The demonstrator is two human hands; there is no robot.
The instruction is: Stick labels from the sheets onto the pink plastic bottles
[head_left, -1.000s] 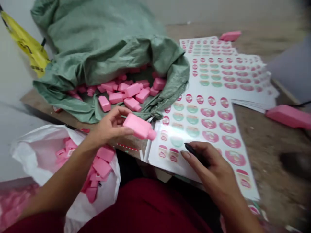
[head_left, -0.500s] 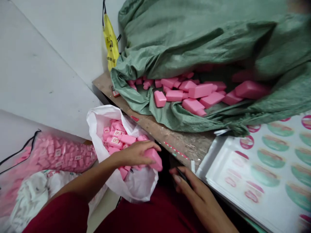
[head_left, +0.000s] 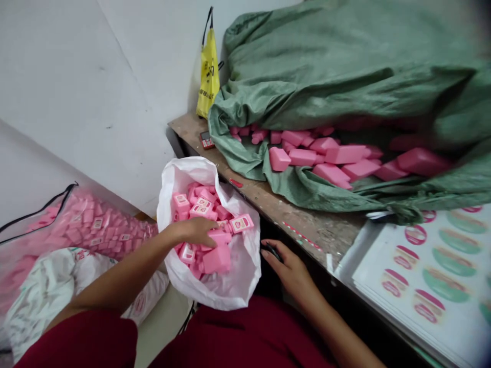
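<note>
My left hand [head_left: 197,231] reaches into a white woven sack [head_left: 245,286], fingers spread loosely over the pink plastic bottles [head_left: 217,259] inside. Its fingertips touch the bottles and are partly hidden among them. Several bottles carry a printed label; one labelled bottle [head_left: 241,223] lies near the sack's right side. Just right of the sack, my right hand [head_left: 286,266] is closed around a small black object [head_left: 273,251], its kind not clear. On the bench, a green woven sack [head_left: 307,92] lies with its mouth open, showing pink bottles without visible labels.
The worn bench [head_left: 261,199] runs diagonally along the right. Printed label sheets [head_left: 414,281] are stacked at its near end. A yellow bag [head_left: 209,76] and a small red keypad device [head_left: 207,140] are at the back. A clear bag of pink bottles [head_left: 99,225] stands left.
My left hand has moved from the bottle at the sack's right side leftward, deeper over the pile. The labelled bottle now shows near the right rim. The view has shifted.
</note>
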